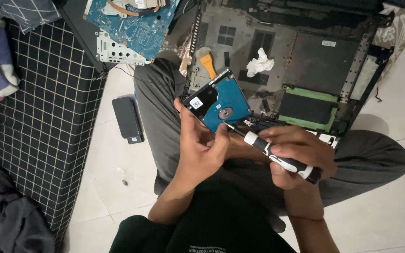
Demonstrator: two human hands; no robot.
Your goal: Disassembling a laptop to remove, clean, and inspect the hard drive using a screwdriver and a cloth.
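Observation:
My left hand (pixel 201 149) holds a small hard drive (pixel 221 100) with a blue circuit board, tilted up over my lap. My right hand (pixel 296 154) grips a black and white screwdriver (pixel 277 157); its tip touches the drive's lower edge near the round centre. Behind the drive lies an opened laptop base (pixel 315 61), its inside facing up.
A blue motherboard (pixel 134 23) lies at the top left on a dark panel. A crumpled white tissue (pixel 260 62) and an orange tool (pixel 208 63) rest on the laptop base. A dark flat device (pixel 127 119) lies on the white tiled floor beside a black checked mattress (pixel 43 131).

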